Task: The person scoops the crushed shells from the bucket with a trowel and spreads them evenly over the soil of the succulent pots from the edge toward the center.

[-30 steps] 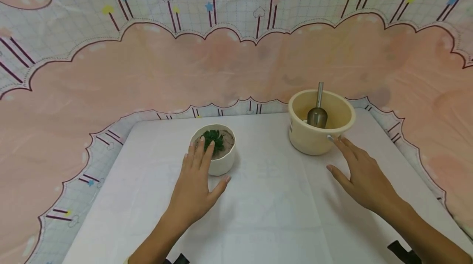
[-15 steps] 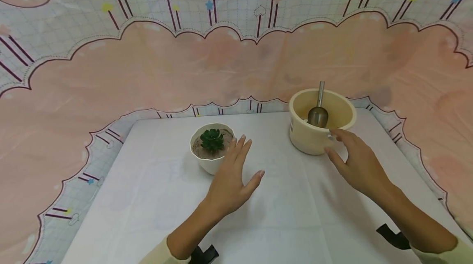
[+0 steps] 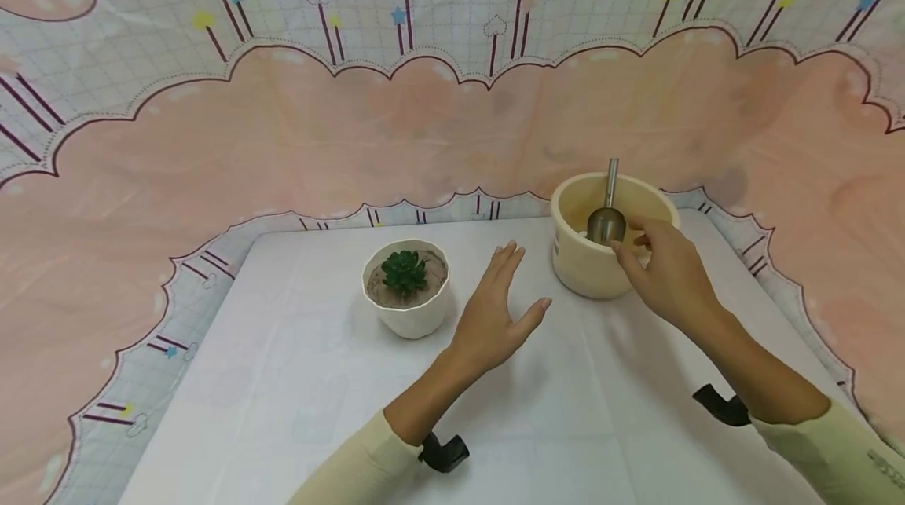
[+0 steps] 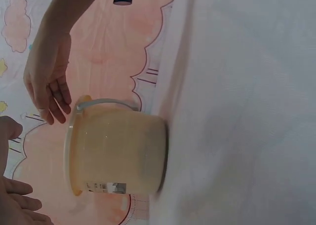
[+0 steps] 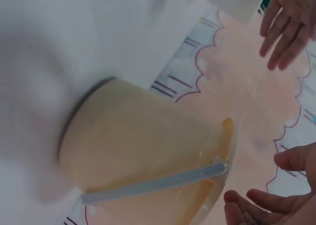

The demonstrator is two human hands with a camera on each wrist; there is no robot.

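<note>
A cream bucket (image 3: pixel 588 273) stands at the back right with a metal scoop (image 3: pixel 606 226) in it, its handle rising above the rim. The right hand (image 3: pixel 675 277) hovers over the bucket's front rim, fingers loosely bent, thumb apart, holding nothing; in the left wrist view a gap shows between its fingertips and the rim. The left hand (image 3: pixel 488 324), fingers straight and thumb spread, hangs in the air between the bucket and a white pot (image 3: pixel 417 322). A green succulent (image 3: pixel 404 272) sits in the pot's sandy fill. The bucket's contents are mostly hidden.
The bucket's pale carrying handle (image 5: pixel 153 185) hangs down its side. A white cloth (image 3: pixel 283 379) covers the table, and a patterned pink sheet (image 3: pixel 353 136) hangs behind it. Black wrist mounts (image 3: pixel 444 454) stick out below the forearms.
The left hand has moved right, from in front of the potted succulent towards the bucket. The right hand has risen from beside the bucket to over its front rim. Bucket and pot stay in place.
</note>
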